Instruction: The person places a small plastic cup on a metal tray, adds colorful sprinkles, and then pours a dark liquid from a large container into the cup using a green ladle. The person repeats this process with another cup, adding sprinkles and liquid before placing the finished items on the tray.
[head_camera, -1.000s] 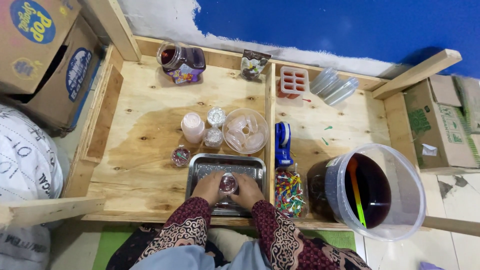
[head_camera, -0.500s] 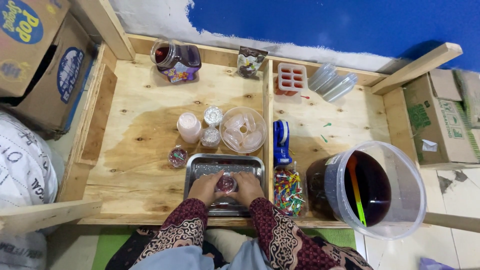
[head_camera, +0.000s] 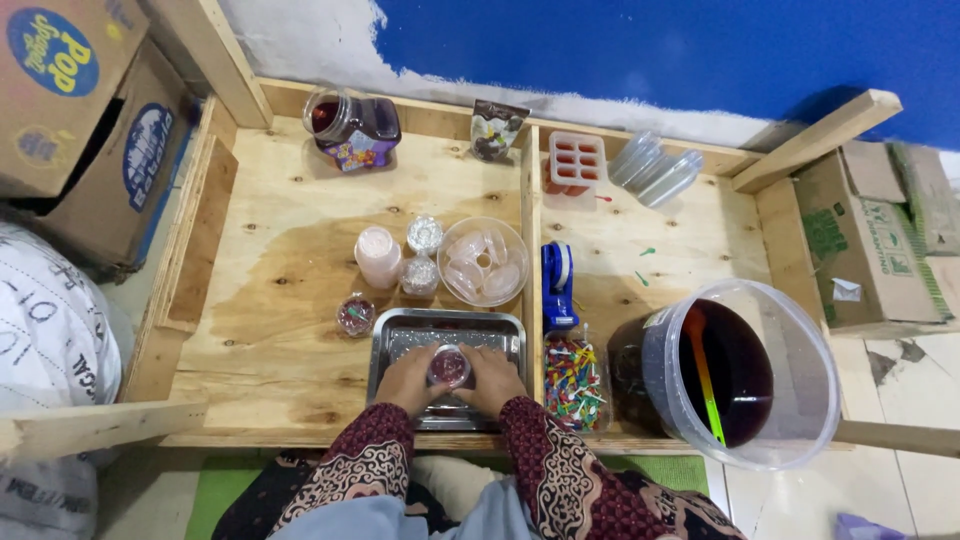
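Both of my hands hold one small clear cup (head_camera: 450, 366) with dark red content over a metal tray (head_camera: 447, 328) near the front edge of a plywood table (head_camera: 270, 300). My left hand (head_camera: 409, 379) grips its left side and my right hand (head_camera: 491, 380) its right side. Just behind the tray stand a stack of small cups (head_camera: 378, 256), two small cups with shiny lids (head_camera: 423, 256), another filled small cup (head_camera: 355, 315) and a clear bowl (head_camera: 483, 261) with several empty cups.
A large clear bucket (head_camera: 740, 372) of dark liquid with a ladle stands at the right. Beside the tray lie coloured picks in a box (head_camera: 575, 383) and a blue tape dispenser (head_camera: 557, 284). A jar (head_camera: 352, 127), a pouch, a red mould (head_camera: 577, 162), lids and cardboard boxes (head_camera: 75, 110) sit further back.
My hands stay on the small cup over the tray. The view has shifted slightly; nothing else has moved.
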